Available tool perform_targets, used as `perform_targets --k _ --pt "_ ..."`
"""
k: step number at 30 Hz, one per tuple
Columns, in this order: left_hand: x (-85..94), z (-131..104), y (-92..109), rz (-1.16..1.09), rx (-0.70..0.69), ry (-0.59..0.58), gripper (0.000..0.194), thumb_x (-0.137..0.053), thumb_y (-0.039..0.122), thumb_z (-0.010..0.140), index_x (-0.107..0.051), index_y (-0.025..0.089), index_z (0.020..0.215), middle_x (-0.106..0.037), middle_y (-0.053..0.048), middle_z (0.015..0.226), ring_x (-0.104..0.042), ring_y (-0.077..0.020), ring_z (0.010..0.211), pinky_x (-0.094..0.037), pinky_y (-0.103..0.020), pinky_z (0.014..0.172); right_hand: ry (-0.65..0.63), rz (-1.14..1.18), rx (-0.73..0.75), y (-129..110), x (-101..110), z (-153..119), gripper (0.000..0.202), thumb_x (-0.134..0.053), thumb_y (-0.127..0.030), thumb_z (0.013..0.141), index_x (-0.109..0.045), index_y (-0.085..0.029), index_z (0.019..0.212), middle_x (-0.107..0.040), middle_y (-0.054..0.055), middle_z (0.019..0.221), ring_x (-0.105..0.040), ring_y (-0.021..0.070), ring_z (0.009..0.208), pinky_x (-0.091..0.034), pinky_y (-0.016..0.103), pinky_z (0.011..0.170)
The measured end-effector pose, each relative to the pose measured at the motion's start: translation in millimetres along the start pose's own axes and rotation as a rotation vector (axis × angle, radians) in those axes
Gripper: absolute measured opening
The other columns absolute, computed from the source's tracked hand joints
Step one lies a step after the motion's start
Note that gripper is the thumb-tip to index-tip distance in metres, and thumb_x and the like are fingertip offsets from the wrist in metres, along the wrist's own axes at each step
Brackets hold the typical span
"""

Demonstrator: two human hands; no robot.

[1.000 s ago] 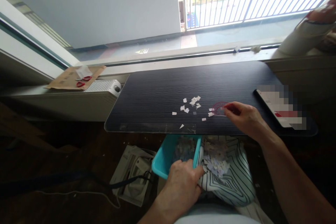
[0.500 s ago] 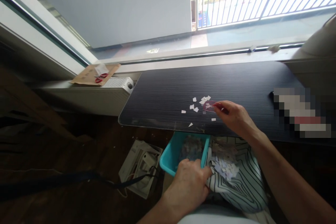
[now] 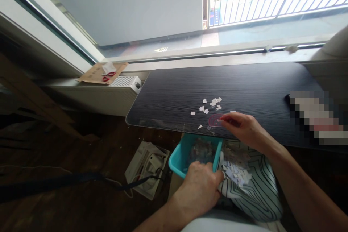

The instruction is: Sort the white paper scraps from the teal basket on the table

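Note:
My right hand (image 3: 239,125) pinches a clear pink plastic piece (image 3: 213,120) low over the front part of the dark table (image 3: 168,94). Small white paper scraps (image 3: 215,102) lie behind and to the left of it. Below the table edge, my left hand (image 3: 202,181) grips the near rim of a turquoise bin (image 3: 176,159), which holds many small scraps. Its thumb side also touches a striped cloth (image 3: 266,185), on which a heap of white paper bits (image 3: 237,174) rests.
Red-handled scissors (image 3: 108,76) lie on a brown envelope (image 3: 92,73) on the left sill. A white box (image 3: 146,170) with cables stands on the floor left of the bin. A blurred-out object (image 3: 315,116) is on the table's right side.
My right hand has drawn the pink piece nearer to the table's front edge, away from the scrap cluster. My left hand keeps its hold on the bin. The whole view has shifted slightly.

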State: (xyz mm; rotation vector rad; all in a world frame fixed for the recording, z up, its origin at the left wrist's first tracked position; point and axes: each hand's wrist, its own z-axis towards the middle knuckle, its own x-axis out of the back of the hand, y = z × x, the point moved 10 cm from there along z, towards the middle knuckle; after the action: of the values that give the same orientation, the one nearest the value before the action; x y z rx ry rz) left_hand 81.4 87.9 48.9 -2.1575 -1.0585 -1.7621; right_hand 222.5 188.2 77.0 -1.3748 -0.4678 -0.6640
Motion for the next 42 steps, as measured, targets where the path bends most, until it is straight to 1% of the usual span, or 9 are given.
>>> perform_targets --k 4,10,14,19,23,28,36,39,42 --pt "1.0 -1.7 1.0 0.003 0.014 0.0 0.011 -0.056 0.025 0.074 -0.061 0.02 0.082 -0.06 -0.004 0.076 -0.057 -0.0199 0.069 -0.043 -0.03 0.066 0.061 0.015 -0.035 5.2 5.7 -0.9 0.02 -0.056 -0.035 0.078 -0.068 -0.022 0.088 -0.069 0.002 0.079 -0.062 0.0155 0.068 -0.047 0.025 0.063" --pt "2.4 -2.4 2.5 0.006 0.022 -0.019 0.011 -0.057 0.027 0.075 -0.061 0.02 0.082 -0.061 -0.004 0.076 -0.058 -0.0205 0.069 -0.044 -0.03 0.065 -0.061 0.056 0.001 -2.4 -10.6 -6.3 0.02 -0.054 -0.036 0.08 -0.068 -0.023 0.086 -0.068 0.0 0.077 -0.061 0.0145 0.068 -0.046 0.024 0.061" --pt "3.3 -2.3 3.1 0.004 0.022 -0.029 0.011 -0.057 0.026 0.074 -0.062 0.02 0.082 -0.061 -0.004 0.077 -0.058 -0.0205 0.069 -0.045 -0.03 0.065 -0.039 0.065 -0.008 -4.6 -8.9 -8.7 0.021 -0.055 -0.036 0.08 -0.068 -0.022 0.087 -0.068 0.001 0.078 -0.061 0.0145 0.068 -0.046 0.024 0.061" --pt "3.1 -2.5 3.6 -0.005 0.013 -0.015 0.012 -0.056 0.027 0.075 -0.061 0.02 0.083 -0.062 -0.005 0.077 -0.058 -0.0205 0.069 -0.044 -0.031 0.066 -0.113 0.072 0.017 -12.5 -17.2 -11.0 0.02 -0.054 -0.035 0.08 -0.068 -0.022 0.085 -0.068 0.001 0.075 -0.059 0.0135 0.064 -0.045 0.023 0.059" --pt "0.9 -4.2 1.9 -0.003 0.012 0.007 0.011 -0.056 0.027 0.075 -0.061 0.02 0.082 -0.061 -0.004 0.076 -0.058 -0.0209 0.069 -0.044 -0.03 0.065 -0.062 0.066 0.006 -13.1 -13.9 -10.9 0.021 -0.055 -0.035 0.08 -0.068 -0.021 0.087 -0.068 0.002 0.076 -0.059 0.0141 0.065 -0.045 0.024 0.06" --pt "-4.5 -8.0 -2.1 0.003 -0.006 0.009 0.014 -0.055 0.03 0.075 -0.06 0.022 0.085 -0.061 -0.004 0.078 -0.058 -0.0217 0.07 -0.044 -0.031 0.063 -0.13 0.084 -0.019 -14.2 -22.9 -16.2 0.021 -0.055 -0.037 0.08 -0.068 -0.022 0.085 -0.067 0.0 0.072 -0.058 0.0128 0.061 -0.045 0.023 0.057" --pt "-2.1 -15.5 -1.9 0.007 -0.103 -0.012 0.015 -0.057 0.03 0.073 -0.06 0.021 0.085 -0.06 -0.004 0.077 -0.059 -0.022 0.067 -0.044 -0.029 0.059 0.094 0.136 -0.143 -9.0 14.5 -27.2 0.026 -0.059 -0.04 0.077 -0.068 -0.02 0.091 -0.07 0.003 0.082 -0.063 0.0165 0.07 -0.049 0.026 0.066" --pt "0.0 -15.5 -1.1 0.029 -0.103 -0.019 0.014 -0.056 0.029 0.073 -0.06 0.022 0.085 -0.06 -0.004 0.076 -0.058 -0.0222 0.065 -0.044 -0.029 0.056 0.211 0.139 -0.171 -0.2 33.6 -37.8 0.027 -0.062 -0.039 0.075 -0.068 -0.02 0.093 -0.07 0.004 0.084 -0.063 0.0171 0.071 -0.05 0.027 0.068" --pt "0.1 -15.0 3.7 0.064 -0.083 -0.011 0.014 -0.055 0.027 0.074 -0.06 0.022 0.086 -0.06 -0.004 0.077 -0.058 -0.0221 0.065 -0.044 -0.028 0.056 0.259 0.14 -0.181 11.8 46.2 -51.4 0.028 -0.063 -0.04 0.074 -0.068 -0.02 0.093 -0.07 0.004 0.082 -0.063 0.0169 0.069 -0.049 0.027 0.065"
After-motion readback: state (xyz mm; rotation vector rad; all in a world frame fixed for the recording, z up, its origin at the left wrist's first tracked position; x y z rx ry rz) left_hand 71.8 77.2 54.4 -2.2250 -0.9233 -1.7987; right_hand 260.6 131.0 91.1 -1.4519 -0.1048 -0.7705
